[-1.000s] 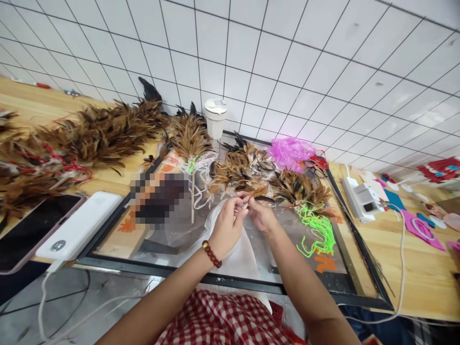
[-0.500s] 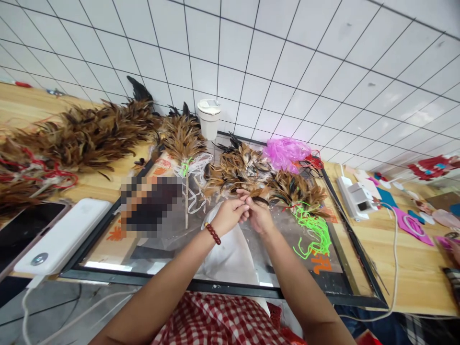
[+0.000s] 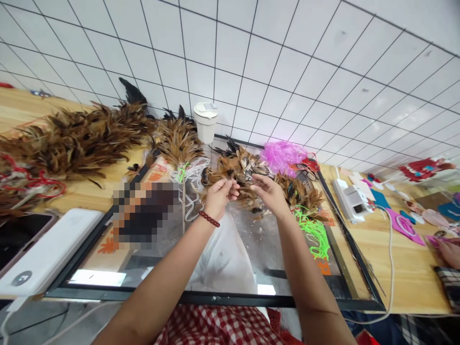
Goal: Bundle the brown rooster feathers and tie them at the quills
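Note:
My left hand (image 3: 223, 192), a beaded bracelet (image 3: 209, 219) on its wrist, is closed in a pinch above the glass panel. Whatever lies between its fingertips is too small to make out. To its right my right hand (image 3: 270, 192) is open, thumb and fingers apart, at the front of a loose pile of brown feathers (image 3: 240, 165). More brown feathers (image 3: 304, 192) lie just right of that hand, with bright green strings (image 3: 316, 235) in front. Left of my hands is a feather bunch (image 3: 178, 141) on a thin stick (image 3: 184, 206), beside white strings (image 3: 196, 179).
A lidded white cup (image 3: 206, 125) and a pink plastic bag (image 3: 283, 155) stand near the tiled wall. Long feather bundles (image 3: 82, 139), a phone (image 3: 21, 239) and a white power bank (image 3: 53, 251) are at left. A power strip (image 3: 347, 199) with a cable lies at right.
My hands were together at the fingertips and have parted. The right hand has opened and moved right and up to the feathers; the left has shifted left and up, still pinched.

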Demonstrator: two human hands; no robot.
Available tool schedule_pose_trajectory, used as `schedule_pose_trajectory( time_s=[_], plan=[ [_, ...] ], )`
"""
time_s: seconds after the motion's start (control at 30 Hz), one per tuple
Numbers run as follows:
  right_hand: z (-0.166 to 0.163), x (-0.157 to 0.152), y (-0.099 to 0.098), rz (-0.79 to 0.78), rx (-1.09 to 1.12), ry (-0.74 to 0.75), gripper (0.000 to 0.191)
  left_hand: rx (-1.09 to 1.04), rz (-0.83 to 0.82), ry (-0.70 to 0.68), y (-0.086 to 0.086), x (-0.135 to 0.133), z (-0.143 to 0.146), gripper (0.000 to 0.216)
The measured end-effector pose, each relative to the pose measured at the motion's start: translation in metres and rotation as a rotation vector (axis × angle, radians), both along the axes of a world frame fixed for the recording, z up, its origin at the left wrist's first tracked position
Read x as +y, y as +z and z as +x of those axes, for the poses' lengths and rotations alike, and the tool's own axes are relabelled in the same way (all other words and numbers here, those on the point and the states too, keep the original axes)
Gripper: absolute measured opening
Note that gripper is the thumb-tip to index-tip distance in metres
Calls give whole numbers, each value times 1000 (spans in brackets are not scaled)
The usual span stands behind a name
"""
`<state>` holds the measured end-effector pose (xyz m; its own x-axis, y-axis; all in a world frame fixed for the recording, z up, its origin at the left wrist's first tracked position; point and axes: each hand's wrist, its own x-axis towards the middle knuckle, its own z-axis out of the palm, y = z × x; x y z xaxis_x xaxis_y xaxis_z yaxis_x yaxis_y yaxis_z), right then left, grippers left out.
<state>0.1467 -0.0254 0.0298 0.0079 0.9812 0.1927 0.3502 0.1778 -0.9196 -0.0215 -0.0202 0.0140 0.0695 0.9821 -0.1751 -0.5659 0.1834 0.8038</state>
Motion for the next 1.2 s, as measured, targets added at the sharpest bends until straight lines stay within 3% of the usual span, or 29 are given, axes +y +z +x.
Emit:
schedule_pose_trajectory(
  time_s=[0.1,0.23,0.4,0.53,0.63,0.73,0.9,0.97,1.1,1.2],
  plan=[
    [19,8,-1,8,-424,-46,21,-65,-18,48,1,17,-6,29],
    [23,7,4,-54,-738,81,21,-144,-40,89,-1,26,-7,23],
    [11,8,0,-71,-855,10,43,-153,-66,22,-9,15,-7,26],
    [6,13,-13,-83,-889,-10,32,-140,-43,-15,-11,6,-12,30],
    [12,16,-12,-20,-799,-30,21,-135,-55,-5,-12,3,-11,31],
    [19,16,-5,29,-553,-65,18,-146,-90,-51,-11,2,-7,29],
    [23,12,4,-320,-6,163,31,-176,-124,-74,-10,-1,-5,27],
    [22,11,7,-368,32,202,35,-186,-122,-73,-9,-2,-5,26],
    [21,9,10,-212,47,127,33,-171,-129,-91,-8,-4,-3,25],
    [17,9,11,-275,194,147,28,-133,-113,-85,-10,-6,-1,25]
  ],
)
